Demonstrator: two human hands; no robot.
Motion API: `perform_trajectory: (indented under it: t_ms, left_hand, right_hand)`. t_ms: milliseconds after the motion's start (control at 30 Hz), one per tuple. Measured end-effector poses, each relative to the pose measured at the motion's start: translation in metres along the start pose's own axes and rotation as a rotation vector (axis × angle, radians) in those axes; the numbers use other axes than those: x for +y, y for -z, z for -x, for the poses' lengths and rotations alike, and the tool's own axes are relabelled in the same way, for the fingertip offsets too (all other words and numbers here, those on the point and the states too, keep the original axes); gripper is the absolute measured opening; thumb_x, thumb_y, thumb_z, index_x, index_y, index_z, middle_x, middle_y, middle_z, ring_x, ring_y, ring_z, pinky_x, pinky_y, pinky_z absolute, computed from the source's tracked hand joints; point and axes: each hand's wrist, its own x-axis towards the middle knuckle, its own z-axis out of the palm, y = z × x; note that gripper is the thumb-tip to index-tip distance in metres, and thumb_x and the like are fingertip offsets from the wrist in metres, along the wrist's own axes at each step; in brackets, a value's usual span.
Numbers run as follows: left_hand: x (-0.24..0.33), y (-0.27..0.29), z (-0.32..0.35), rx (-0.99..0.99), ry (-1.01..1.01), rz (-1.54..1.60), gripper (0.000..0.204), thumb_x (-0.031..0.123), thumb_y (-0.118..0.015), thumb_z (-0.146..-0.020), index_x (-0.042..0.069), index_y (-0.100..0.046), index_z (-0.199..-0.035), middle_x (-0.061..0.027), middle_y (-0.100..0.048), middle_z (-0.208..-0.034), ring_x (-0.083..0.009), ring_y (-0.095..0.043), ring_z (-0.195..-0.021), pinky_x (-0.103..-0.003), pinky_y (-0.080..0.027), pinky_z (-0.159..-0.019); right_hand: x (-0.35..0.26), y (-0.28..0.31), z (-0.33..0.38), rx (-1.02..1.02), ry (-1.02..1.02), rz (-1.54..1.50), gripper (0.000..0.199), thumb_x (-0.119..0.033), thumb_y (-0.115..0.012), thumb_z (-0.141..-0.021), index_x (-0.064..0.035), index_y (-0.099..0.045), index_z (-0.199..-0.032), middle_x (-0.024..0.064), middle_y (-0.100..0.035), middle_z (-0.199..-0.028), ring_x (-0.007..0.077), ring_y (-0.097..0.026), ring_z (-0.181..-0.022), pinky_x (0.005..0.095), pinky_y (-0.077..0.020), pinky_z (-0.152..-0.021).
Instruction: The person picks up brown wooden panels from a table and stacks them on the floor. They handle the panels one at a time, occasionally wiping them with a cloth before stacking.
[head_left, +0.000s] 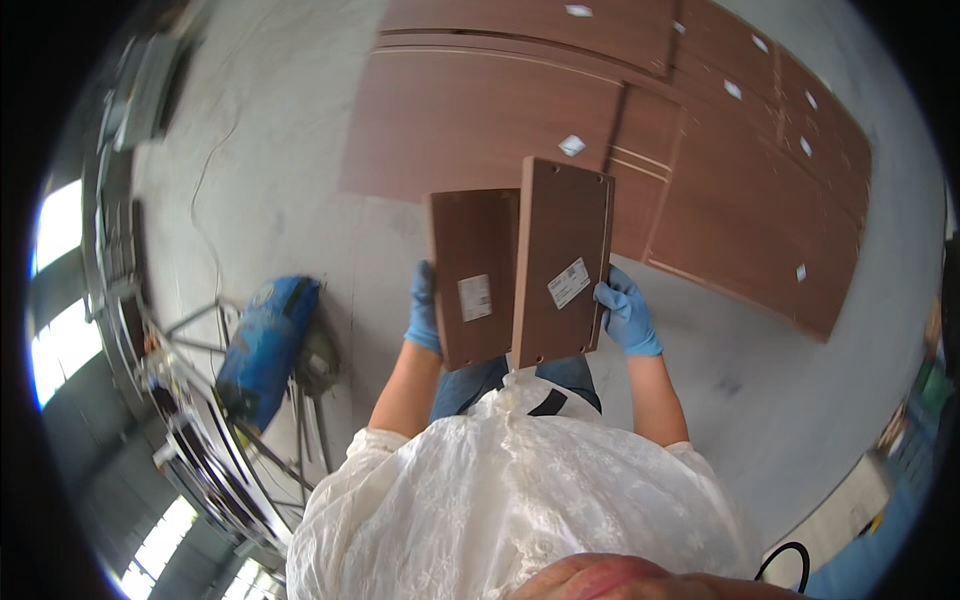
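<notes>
the person is holding 2 brown panels upright in front of the body, 1 in each gloved hand. the left hand (424,310) is wrapping around the outer left edge of the left panel (474,275), fingers closed on it. the right hand (626,312) is gripping the right edge of the right panel (563,262) low down, fingers curled over that edge. both panels are running with their long axis straight away from the hands, up and forward, and their inner edges are meeting between the 2 hands, the right panel overlapping slightly in front of the left one. the right panel is longer and reaching further from the hands; it is showing small holes at its corners. each panel is carrying 1 white label near hand height. beyond the panels, further from the hands, larger brown boards (700,190) are lying flat on the grey floor (280,180). off past the left hand a blue bag (265,345) is sitting on a metal frame.
</notes>
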Motion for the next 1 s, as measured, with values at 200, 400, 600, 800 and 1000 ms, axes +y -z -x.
perform_trajectory:
  t_ms: [200,400,600,800,1000]
  left_hand:
    - [0.024,0.046,0.111,0.127,0.04,0.094,0.077,0.051,-0.074,-0.083,0.004,-0.058,-0.141,-0.0211,-0.067,-0.13,-0.0359,-0.066,-0.114,-0.051,-0.05,-0.105]
    - [0.085,0.133,0.238,-0.056,-0.189,0.121,0.079,0.044,-0.078,-0.079,0.003,-0.056,-0.143,-0.0212,-0.065,-0.134,-0.035,-0.067,-0.114,-0.049,-0.052,-0.103]
    - [0.137,0.275,0.327,-0.098,-0.475,0.36,0.078,0.045,-0.078,-0.081,0.0,-0.055,-0.141,-0.0223,-0.065,-0.132,-0.0339,-0.066,-0.113,-0.047,-0.054,-0.102]
    - [0.174,0.373,0.377,-0.081,-0.836,0.683,0.073,0.042,-0.08,-0.082,0.0,-0.058,-0.137,-0.0214,-0.067,-0.128,-0.0336,-0.068,-0.11,-0.047,-0.057,-0.098]
    - [0.217,0.447,0.43,-0.005,-1.092,0.728,0.075,0.048,-0.076,-0.084,0.001,-0.056,-0.139,-0.0205,-0.065,-0.131,-0.0328,-0.067,-0.111,-0.046,-0.057,-0.097]
  right_hand:
    - [0.0,-0.164,0.023,-0.204,-0.043,0.236,0.039,-0.011,-0.056,-0.098,0.005,-0.058,-0.134,0.0073,-0.065,-0.119,0.0175,-0.058,-0.104,0.0342,-0.0472,-0.096]
    - [0.017,-0.326,0.044,-0.471,-0.017,0.649,0.038,-0.008,-0.057,-0.098,0.0067,-0.056,-0.133,0.0114,-0.064,-0.128,0.018,-0.058,-0.114,0.0323,-0.0467,-0.099]
    - [0.067,-0.521,0.059,-0.562,0.294,1.133,0.042,-0.018,-0.065,-0.092,0.0049,-0.062,-0.127,0.0219,-0.068,-0.111,0.032,-0.065,-0.103,0.043,-0.0517,-0.09]
    - [0.121,-0.669,0.061,-0.604,0.716,1.187,0.05,-0.02,-0.074,-0.086,0.0026,-0.062,-0.129,0.0238,-0.07,-0.109,0.039,-0.067,-0.101,0.0482,-0.0527,-0.087]
    - [0.17,-0.8,0.046,-0.887,0.894,1.17,0.053,-0.021,-0.076,-0.087,0.0016,-0.061,-0.132,0.0171,-0.07,-0.104,0.0305,-0.067,-0.091,0.0432,-0.0534,-0.08]
